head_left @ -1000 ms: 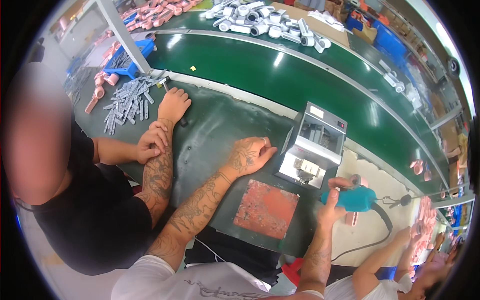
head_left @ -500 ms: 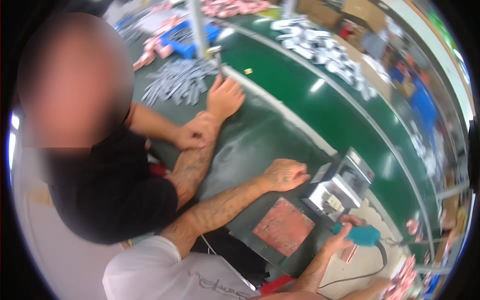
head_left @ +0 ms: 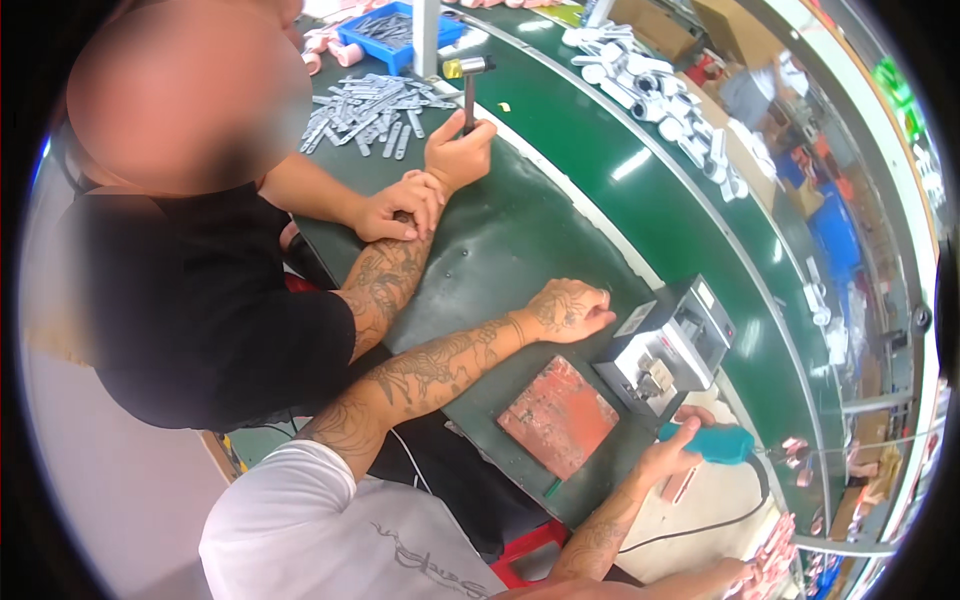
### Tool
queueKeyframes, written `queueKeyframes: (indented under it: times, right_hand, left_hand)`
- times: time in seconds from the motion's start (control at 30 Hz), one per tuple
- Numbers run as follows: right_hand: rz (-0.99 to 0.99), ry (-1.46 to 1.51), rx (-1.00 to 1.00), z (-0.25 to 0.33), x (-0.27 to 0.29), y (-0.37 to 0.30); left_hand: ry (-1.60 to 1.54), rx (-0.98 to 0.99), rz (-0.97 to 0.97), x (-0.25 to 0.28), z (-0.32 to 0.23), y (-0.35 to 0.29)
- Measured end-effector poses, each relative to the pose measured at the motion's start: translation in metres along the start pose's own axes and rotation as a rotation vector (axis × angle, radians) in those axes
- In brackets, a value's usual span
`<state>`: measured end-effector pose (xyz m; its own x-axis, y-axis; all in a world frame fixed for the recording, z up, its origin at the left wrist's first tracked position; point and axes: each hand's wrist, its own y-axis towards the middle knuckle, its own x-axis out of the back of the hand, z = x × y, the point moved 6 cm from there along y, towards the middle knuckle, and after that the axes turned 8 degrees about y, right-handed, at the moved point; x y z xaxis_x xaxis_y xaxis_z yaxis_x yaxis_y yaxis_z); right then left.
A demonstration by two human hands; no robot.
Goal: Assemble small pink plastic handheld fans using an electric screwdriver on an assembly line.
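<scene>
The conveyor (head_left: pixel 598 150) and heaped parts (head_left: pixel 372 108) show a factory.

One teal hand tool (head_left: pixel 722 443), one hammer (head_left: pixel 469 104), one reddish square plate (head_left: pixel 560 415), one boxy machine (head_left: pixel 650 348), one blue tray (head_left: pixel 386 54), one small yellow scrap (head_left: pixel 504 106); grey strips (head_left: pixel 375 108) and white parts (head_left: pixel 655 95) (too heaped for an exact tally) number many each.

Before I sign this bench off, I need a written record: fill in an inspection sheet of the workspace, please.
Surface: dark green bench top, dented in spots.
Job's things: teal power tool; silver-black benchtop machine; worn red square plate.
Clutter: heap of grey strips.
Hands: left hand curled beside the machine, contents hidden; right hand grips the tool.
Cables: black cord curves over a pale board.
Surroundings: co-worker with hammer; green conveyor belt.
</scene>
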<state>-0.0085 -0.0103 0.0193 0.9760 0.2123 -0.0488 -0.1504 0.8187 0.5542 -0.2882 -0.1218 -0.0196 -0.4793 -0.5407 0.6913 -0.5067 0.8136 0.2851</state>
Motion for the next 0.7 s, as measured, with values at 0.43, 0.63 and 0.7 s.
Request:
queueKeyframes:
  times: [0.43,0.63,0.7]
  right_hand:
    - [-0.021,0.016,-0.046,0.003,-0.004,-0.003]
    - [0.044,-0.03,0.012,-0.004,0.005,0.003]
    - [0.024,-0.028,0.022,-0.008,0.007,0.002]
  left_hand:
    - [0.012,-0.021,0.059,0.0,0.0,-0.001]
    - [0.003,-0.029,0.075,-0.003,-0.007,0.004]
    - [0.038,-0.041,0.055,-0.001,-0.008,0.001]
